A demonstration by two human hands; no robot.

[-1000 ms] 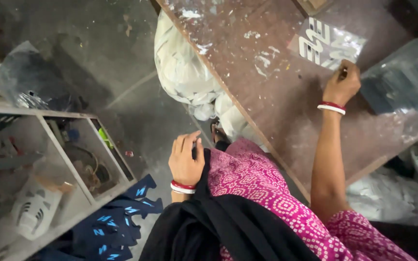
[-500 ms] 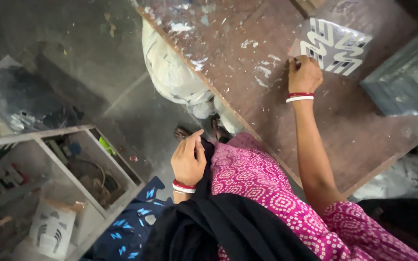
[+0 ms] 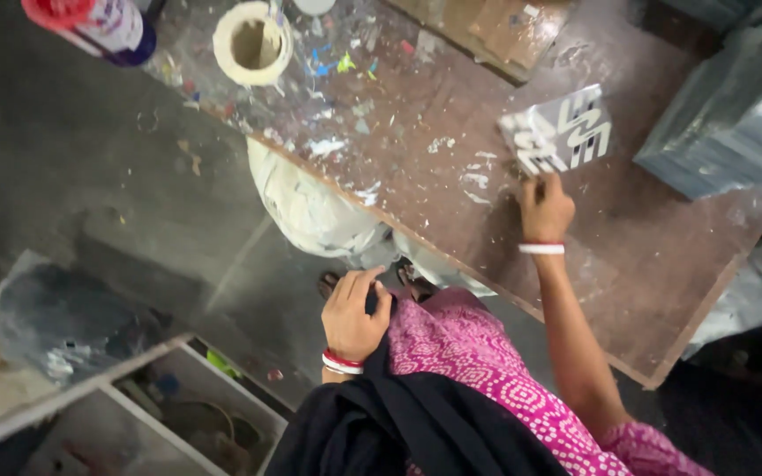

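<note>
We stand at a brown table (image 3: 451, 220) spattered with dried white and coloured flecks. Our right hand (image 3: 545, 210) rests on it with the fingers curled in, the fingertips touching the near edge of a small stack of grey-and-white patterned pieces (image 3: 560, 134) that lies flat towards the far side; we cannot tell whether anything is pinched. Our left hand (image 3: 354, 316) is loosely closed on the black cloth (image 3: 416, 423) at our waist, off the table.

In our judgement the biggest risk is the stack: only fingertips meet it, so a careless drag could fan the pieces apart or scrape them through the flecks. Lesser risks are the cloth slipping from the left hand and a sleeve catching the table edge.

As for containers, the largest is the white shelf unit (image 3: 134, 414) at lower left, its compartments holding dim odds and ends and something green. Next comes a red-capped can (image 3: 103, 22) at the far corner, contents hidden. Smallest is the tape roll (image 3: 253, 42), its core empty.
</note>
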